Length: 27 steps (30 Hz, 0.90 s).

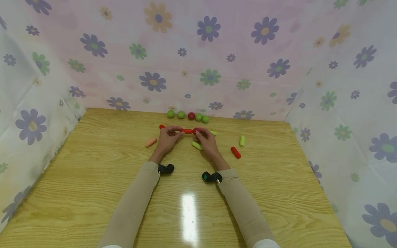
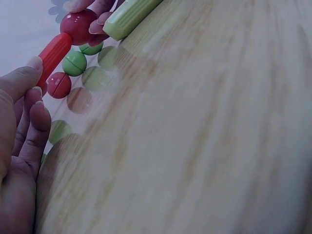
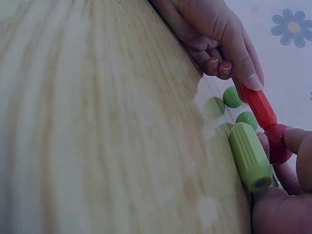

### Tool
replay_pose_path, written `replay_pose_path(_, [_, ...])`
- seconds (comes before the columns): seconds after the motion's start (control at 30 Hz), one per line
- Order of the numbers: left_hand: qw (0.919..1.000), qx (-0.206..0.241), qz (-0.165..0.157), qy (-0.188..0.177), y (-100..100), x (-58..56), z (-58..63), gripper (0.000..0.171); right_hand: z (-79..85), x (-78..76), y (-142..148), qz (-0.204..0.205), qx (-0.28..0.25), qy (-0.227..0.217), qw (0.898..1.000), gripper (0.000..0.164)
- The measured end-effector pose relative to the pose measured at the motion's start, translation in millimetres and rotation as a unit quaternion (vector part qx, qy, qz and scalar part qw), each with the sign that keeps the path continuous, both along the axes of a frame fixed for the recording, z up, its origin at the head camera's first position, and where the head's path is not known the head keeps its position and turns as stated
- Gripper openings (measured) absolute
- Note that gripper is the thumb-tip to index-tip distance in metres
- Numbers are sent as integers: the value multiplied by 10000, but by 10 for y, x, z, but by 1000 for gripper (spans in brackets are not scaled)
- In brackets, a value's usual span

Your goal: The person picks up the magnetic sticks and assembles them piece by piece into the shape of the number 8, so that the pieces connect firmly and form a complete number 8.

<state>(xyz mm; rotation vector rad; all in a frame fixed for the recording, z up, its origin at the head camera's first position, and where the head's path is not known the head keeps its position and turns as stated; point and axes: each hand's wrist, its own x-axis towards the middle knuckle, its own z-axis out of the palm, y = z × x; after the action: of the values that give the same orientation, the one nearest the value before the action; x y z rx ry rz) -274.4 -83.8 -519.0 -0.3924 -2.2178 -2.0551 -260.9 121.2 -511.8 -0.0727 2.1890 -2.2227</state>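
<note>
My left hand [image 1: 168, 138] pinches a ridged red rod [image 1: 187, 131] between thumb and fingers. My right hand [image 1: 208, 142] pinches a shiny dark red ball [image 3: 278, 144] with thumb and fingertips. In the left wrist view, the rod's far end touches the ball. A light green rod [image 1: 197, 146] lies on the table just left of the right hand. Another light green rod [image 1: 213, 133] shows partly behind that hand. Beyond the left hand, the end of a second red rod [image 1: 162, 126] peeks out; the rest is hidden.
Along the table's back edge runs a row of several green balls [image 1: 181, 115] with one red ball [image 1: 191, 116] among them. An orange rod [image 1: 151, 142] lies at left. Rightward lie a red rod [image 1: 235, 152] and a yellow-green rod [image 1: 242, 141]. Flowered cloth surrounds the wooden table [image 1: 273, 193].
</note>
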Motion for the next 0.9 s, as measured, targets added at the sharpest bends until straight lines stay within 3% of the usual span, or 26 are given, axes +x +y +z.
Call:
replay_pose_path(0.4, [9996, -229, 162, -64, 14, 44, 29, 20, -16, -9, 99, 396, -57, 20, 9992, 31])
replay_pose_path(0.6, [9995, -282, 102, -71, 29, 81, 47, 23, -23, -6, 121, 417, 230, 21, 9989, 35])
replay_pose_path(0.9, [9993, 148, 22, -353, -3, 95, 51, 34, -26, 5, 102, 309, 171, 108, 9993, 33])
